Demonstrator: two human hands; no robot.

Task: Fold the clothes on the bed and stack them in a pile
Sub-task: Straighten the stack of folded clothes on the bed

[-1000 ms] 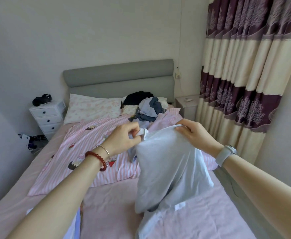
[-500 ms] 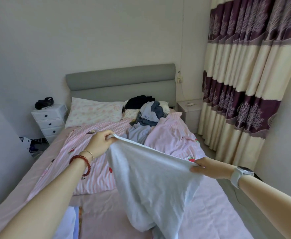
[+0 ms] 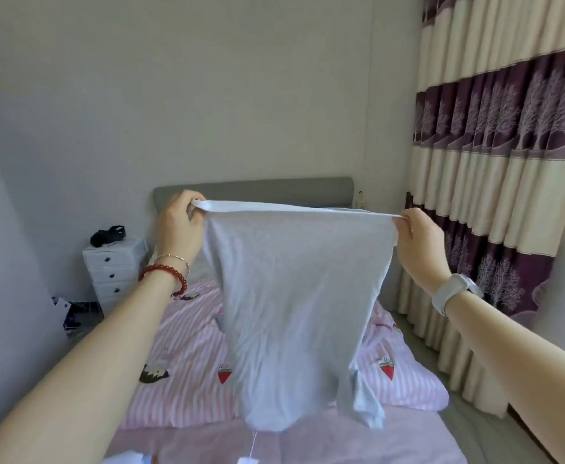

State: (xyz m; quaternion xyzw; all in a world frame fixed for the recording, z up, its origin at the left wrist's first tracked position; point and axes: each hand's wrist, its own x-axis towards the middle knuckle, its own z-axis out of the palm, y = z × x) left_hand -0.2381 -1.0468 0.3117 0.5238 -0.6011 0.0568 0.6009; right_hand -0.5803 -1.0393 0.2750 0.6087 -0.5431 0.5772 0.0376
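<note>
A pale grey garment hangs in the air in front of me, its top hem stretched flat between both hands. My left hand grips the hem's left corner at about headboard height. My right hand pinches the right corner. The cloth drops down over the pink striped duvet on the bed, with a thin white cord dangling from its lower end. The heap of other clothes near the pillows is hidden behind the raised garment.
A grey headboard stands against the far wall. A white drawer unit with a black object on top sits left of the bed. Striped purple and cream curtains hang close along the right side.
Both hands have lifted the garment from low over the bed to head height and pulled its top hem out wide and taut. The view has tilted upward.
</note>
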